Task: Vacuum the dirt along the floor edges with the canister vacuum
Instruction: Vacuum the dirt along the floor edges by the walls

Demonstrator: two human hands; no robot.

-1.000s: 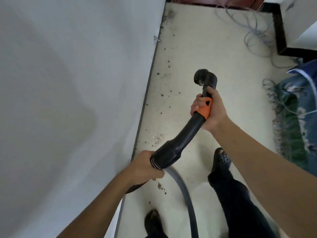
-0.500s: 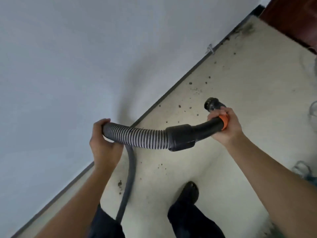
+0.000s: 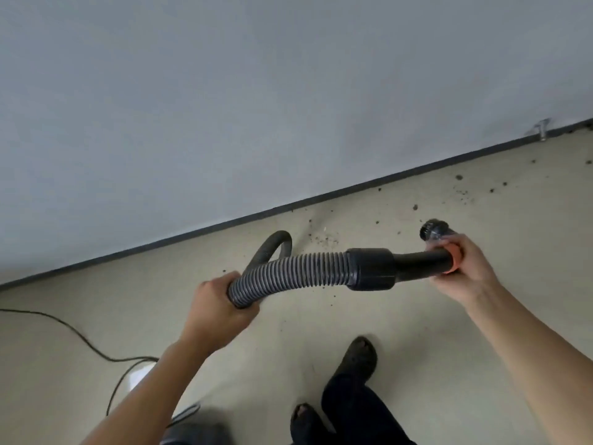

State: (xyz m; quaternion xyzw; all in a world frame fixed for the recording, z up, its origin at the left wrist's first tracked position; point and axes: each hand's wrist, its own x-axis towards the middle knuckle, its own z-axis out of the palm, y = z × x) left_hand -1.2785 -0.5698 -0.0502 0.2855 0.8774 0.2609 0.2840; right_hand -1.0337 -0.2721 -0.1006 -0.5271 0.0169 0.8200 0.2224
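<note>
**Hose held level over a gritty floor edge**

A ribbed grey vacuum hose (image 3: 288, 273) is held roughly level above the pale floor (image 3: 321, 322), close to the floor's edge at the foot of a grey wall (image 3: 224, 107). The left hand (image 3: 221, 305) has its grip clamped round the ribbed part, fingers curled about it. Just past that hand the hose bends in a loop toward the wall.

A black cuff (image 3: 369, 268) joins the hose to a curved black handle tube (image 3: 417, 263). The right hand (image 3: 465, 271) has its grip closed on this tube at an orange band (image 3: 454, 263). The tube's open mouth (image 3: 433, 229) shows just beyond the right hand's fingers, held off the floor.

Dirt (image 3: 324, 239) lies in dark crumbs along the floor's edge. It is thickest just behind the middle of the hose and is scattered again toward the right. A dark skirting strip (image 3: 353, 189) runs along the foot of the wall, and a small metal fitting (image 3: 542, 130) stands on it far to the right.

On the left, a thin black cord (image 3: 80, 338) trails across the floor beside a small white object (image 3: 138, 377). A dark, blurred shape (image 3: 192, 431) at the bottom may be the canister. Two dark shoes (image 3: 359, 354) and a dark trouser leg (image 3: 362, 412) stand below the hose.
</note>
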